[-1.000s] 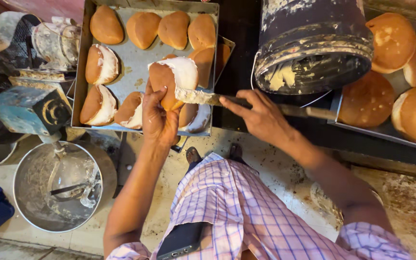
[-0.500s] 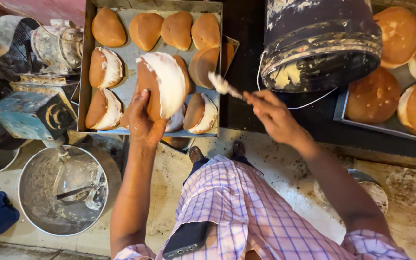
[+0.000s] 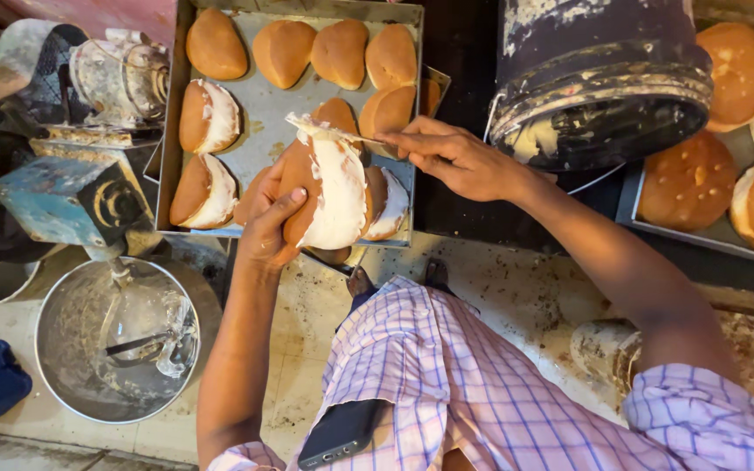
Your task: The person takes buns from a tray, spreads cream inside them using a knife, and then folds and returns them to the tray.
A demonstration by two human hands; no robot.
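Bun [image 3: 320, 196], split and cream-coated on its cut face, sits in your left hand [image 3: 263, 227], held just above the near edge of the baking tray [image 3: 263, 118]. Left fingers [image 3: 283, 208] wrap the brown crust from below, closed on it. Cut face points toward you and right.

Your right hand [image 3: 455, 159] pinches a thin spreading knife [image 3: 329, 133]; fingers closed on the handle end, blade tip loaded with cream and touching the top edge of the bun.

Around it:
- Tray holds plain buns [image 3: 339, 52] in the far row, four across, plus one more just behind the knife.
- Two filled buns [image 3: 207, 118] lie on the tray's left side, cream edges showing. Another filled one sits just right of the held bun, partly hidden by it.
- Dark cream bucket [image 3: 599, 78] stands right of the tray, smeared rim, close to your right wrist. It blocks the view of the tabletop behind.
- Second tray [image 3: 709, 228] of round buns is far right, partly hidden by the bucket.
- Blue mixer [image 3: 71, 196] with a steel bowl [image 3: 115, 349] stands left of the tray, bowl on the floor [image 3: 517, 288] below.
- Phone [image 3: 340, 433] pokes out of your checked shirt pocket.

In the way: your own left hand and the held bun cover the tray's near-centre; can't tell what lies under them.
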